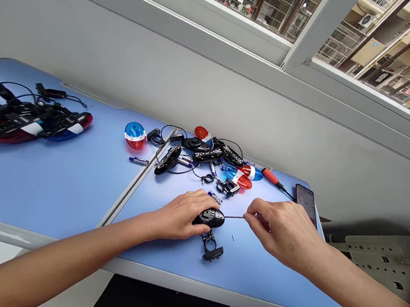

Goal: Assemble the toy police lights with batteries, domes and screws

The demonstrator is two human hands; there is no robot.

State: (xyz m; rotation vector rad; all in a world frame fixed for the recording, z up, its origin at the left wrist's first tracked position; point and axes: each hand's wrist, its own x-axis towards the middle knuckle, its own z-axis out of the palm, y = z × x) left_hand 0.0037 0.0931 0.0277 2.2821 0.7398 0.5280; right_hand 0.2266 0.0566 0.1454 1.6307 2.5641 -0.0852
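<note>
My left hand (189, 215) is wrapped over a glossy black bicycle-light housing (213, 218), pressing it on the blue table. From the housing's right end a thin, straight dark cable or rod (234, 217) runs to my right hand (281, 230), whose thumb and fingers pinch it; which of the two it is I cannot tell. Just below the housing lies a black handlebar clamp with a small switch box (212, 252). A small screw (233, 237) rests to the right of the clamp. Behind my left fingers is a blue-and-white battery (215, 197).
Farther back lie several black housings (208, 155), cables, batteries and red-and-blue lens covers (239, 176). A red-handled screwdriver (271, 177) points toward a phone (306, 203) at right. Several light units (32, 125) are piled at left. A seam (128, 189) divides the tables.
</note>
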